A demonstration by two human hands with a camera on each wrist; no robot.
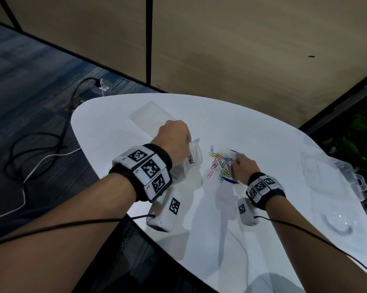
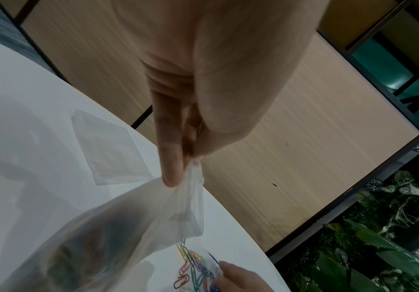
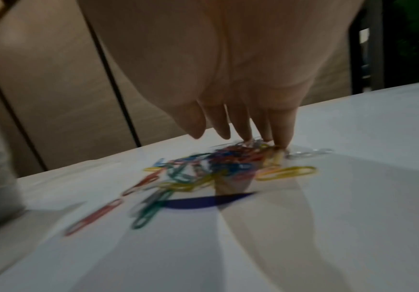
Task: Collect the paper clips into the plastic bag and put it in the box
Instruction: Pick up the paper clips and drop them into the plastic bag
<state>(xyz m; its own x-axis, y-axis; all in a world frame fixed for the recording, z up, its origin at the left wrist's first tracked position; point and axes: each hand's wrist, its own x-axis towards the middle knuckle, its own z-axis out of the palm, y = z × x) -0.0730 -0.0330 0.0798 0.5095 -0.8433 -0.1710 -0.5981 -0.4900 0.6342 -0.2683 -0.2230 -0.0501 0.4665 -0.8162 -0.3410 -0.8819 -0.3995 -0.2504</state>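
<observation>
Several coloured paper clips (image 1: 220,163) lie in a loose pile on the white table (image 1: 199,229). My left hand (image 1: 174,140) pinches the rim of a clear plastic bag (image 1: 196,163) between thumb and fingers (image 2: 171,168) and holds it up just left of the pile. A few clips show inside the bag. My right hand (image 1: 241,166) reaches down with straight fingers (image 3: 243,130), whose tips touch the far side of the pile (image 3: 228,164); the thumb stands apart. The clear plastic box (image 1: 330,176) sits at the table's right edge.
A second flat clear bag (image 1: 150,117) lies at the back left of the table. A round clear lid (image 1: 339,223) rests front right. A blue curved line (image 1: 231,180) shows under the pile. Cables run over the floor at left; plants stand to the right.
</observation>
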